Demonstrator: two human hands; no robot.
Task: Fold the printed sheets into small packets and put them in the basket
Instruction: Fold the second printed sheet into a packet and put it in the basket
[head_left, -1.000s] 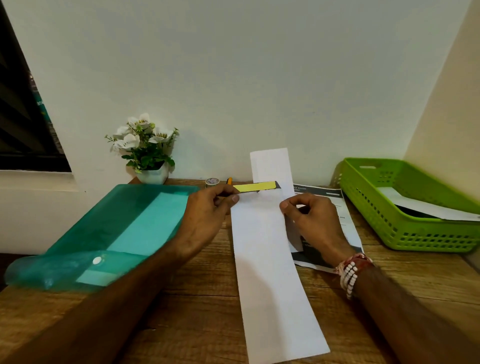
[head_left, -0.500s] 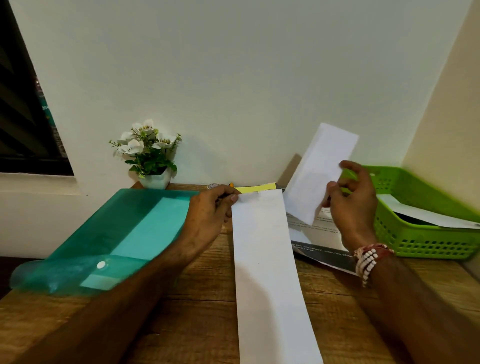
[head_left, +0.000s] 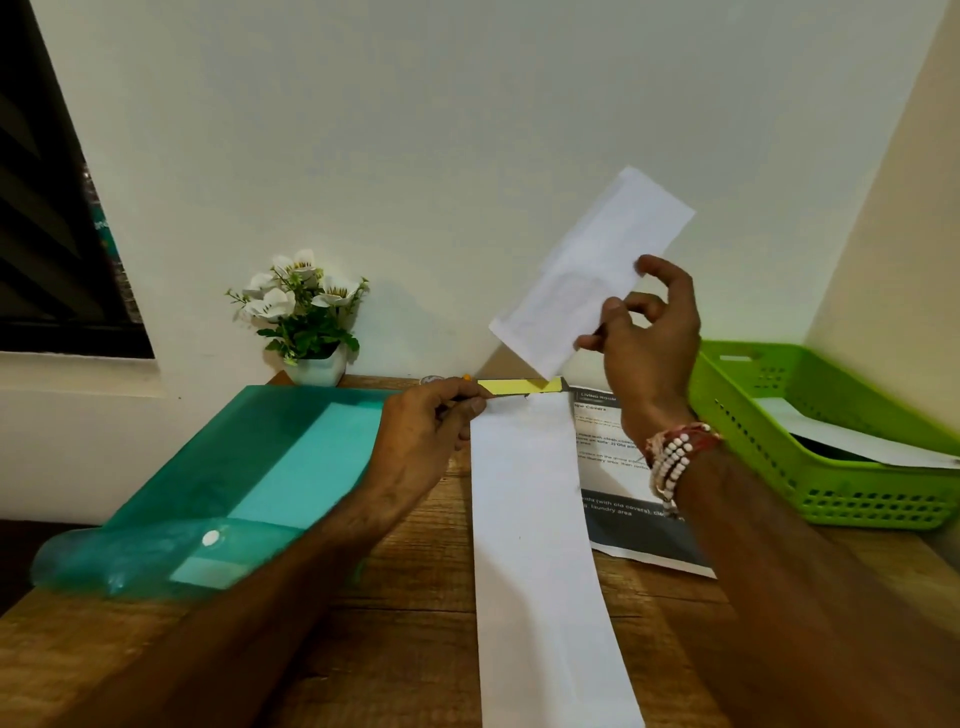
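Note:
A long white paper strip lies on the wooden desk and runs toward me. At its far end my left hand pinches the end of a flat yellow tool that lies across the strip. My right hand is raised above the desk and pinches a short white paper piece, tilted in the air. A printed sheet lies partly under the strip and my right forearm. The green basket stands at the right with a white sheet in it.
A teal plastic folder covers the left of the desk. A small white pot of flowers stands against the back wall. A side wall rises just behind the basket. A dark window is at far left.
My right hand has lifted the short paper piece off the strip, up and to the right. My left hand has stayed at the yellow tool.

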